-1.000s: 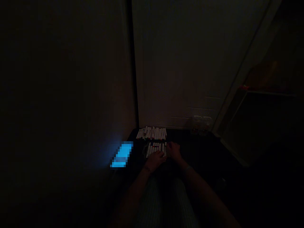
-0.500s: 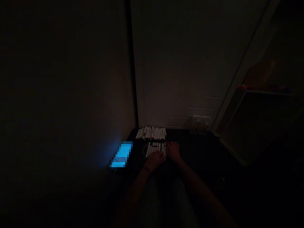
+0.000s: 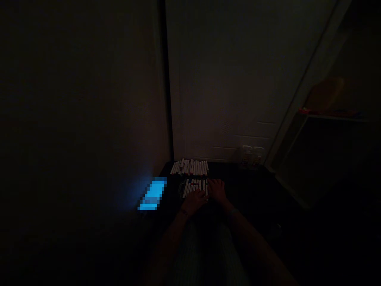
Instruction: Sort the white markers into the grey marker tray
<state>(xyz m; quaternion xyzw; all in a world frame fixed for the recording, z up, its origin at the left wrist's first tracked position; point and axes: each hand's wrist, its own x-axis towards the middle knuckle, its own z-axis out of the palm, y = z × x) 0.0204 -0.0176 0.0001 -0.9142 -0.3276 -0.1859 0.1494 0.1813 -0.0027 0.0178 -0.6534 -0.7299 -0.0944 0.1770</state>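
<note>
The room is very dark. Two rows of white marker pens lie on a dark surface in front of me: a far row (image 3: 190,167) and a near row (image 3: 195,186). My left hand (image 3: 195,202) rests on the near edge of the near row, fingers curled over the pens. My right hand (image 3: 217,190) lies at the right end of that row, touching the pens. Too little light reaches either hand to show whether it grips a pen.
A glowing blue screen (image 3: 152,194) lies to the left of the pens. A small clear container (image 3: 251,156) stands at the back right by a pale door (image 3: 232,79). A dark box-like piece of furniture (image 3: 327,155) stands at the right.
Both hands stay at the near row of pens, with only slight shifts. The view has barely moved.
</note>
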